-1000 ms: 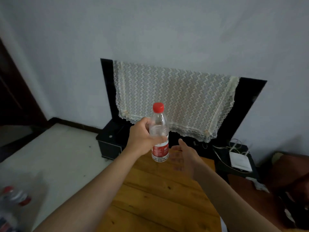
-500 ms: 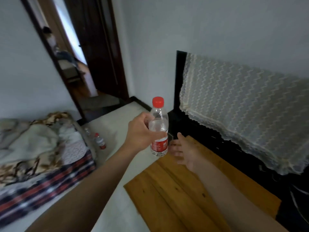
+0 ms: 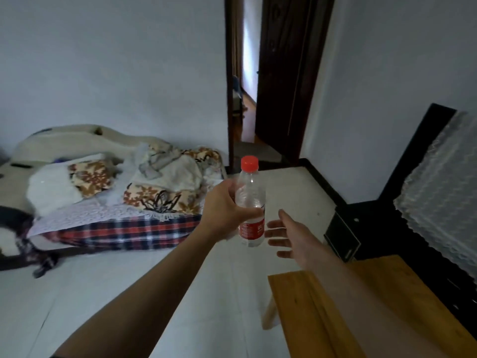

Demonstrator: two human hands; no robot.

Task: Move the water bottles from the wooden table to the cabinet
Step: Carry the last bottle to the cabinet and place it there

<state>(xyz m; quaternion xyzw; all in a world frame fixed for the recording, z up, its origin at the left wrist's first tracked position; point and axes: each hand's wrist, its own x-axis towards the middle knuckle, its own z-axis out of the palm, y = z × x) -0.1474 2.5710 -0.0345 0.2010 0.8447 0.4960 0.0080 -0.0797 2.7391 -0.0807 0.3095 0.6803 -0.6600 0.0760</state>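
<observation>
The water bottle (image 3: 251, 202) is upright in the air, clear plastic with a red cap and a red label near its base, clasped round its middle by the left hand (image 3: 227, 210), whose thumb and fingers wrap the body just above the label. It is off the wooden table (image 3: 387, 306), which lies below and behind the right hand, at the lower right of the view. The right hand (image 3: 291, 235) hangs just beside the bottle's lower half, palm turned toward it and fingers spread, holding nothing and not touching the plastic. The step in hand looks to be the carry toward the cabinet, which I cannot identify with certainty here; a dark low unit (image 3: 343, 236) stands beyond the right hand, against the wall. To do the carry well, the grip should stay on the firm part of the body rather than squeezing the thin wall, the bottle should stay vertical, and the free hand could steady the base if the grip slips. Beyond the left hand lie a bed (image 3: 111, 202) heaped with blankets and an open doorway (image 3: 245, 104), so the path over the pale floor (image 3: 154, 280) appears unobstructed.
</observation>
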